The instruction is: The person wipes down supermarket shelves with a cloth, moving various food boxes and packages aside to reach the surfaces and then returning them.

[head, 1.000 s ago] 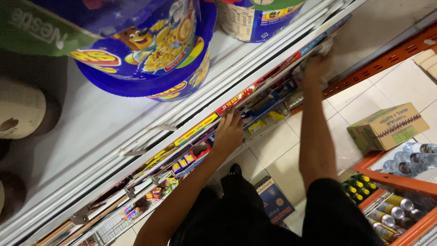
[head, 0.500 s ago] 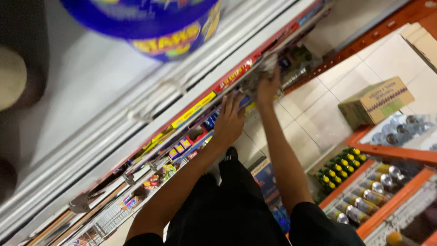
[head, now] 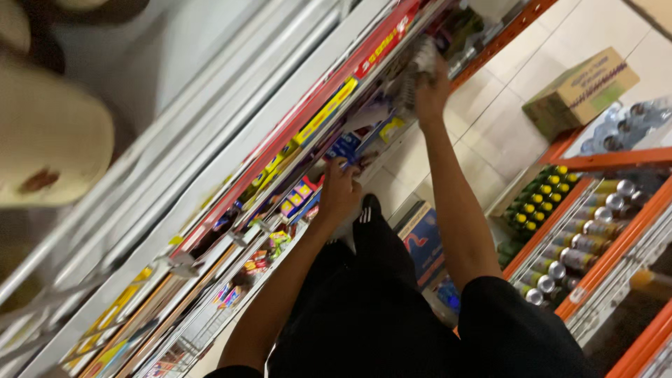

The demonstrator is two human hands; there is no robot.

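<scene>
My left hand (head: 338, 190) is curled on the edge of the lower shelf (head: 280, 231) of small colourful packets; my right hand (head: 428, 91) is closed around a blurred pale packet (head: 418, 63) at the shelf farther along. One cardboard box (head: 581, 87) on the floor; orange racks (head: 595, 210) hold rows of cans, too many to count.

This is looking like a shop, most likely a small grocery or convenience store. White shelves (head: 210, 140) edged with red and yellow price strips (head: 329, 105) are running along the aisle, holding small colourful packets (head: 297, 203), while orange racks (head: 602, 231) opposite are carrying rows of cans (head: 588, 231) and bottles (head: 539, 196). A cardboard stock carton (head: 577, 87) is sitting on the pale tiled floor (head: 504, 126).
</scene>
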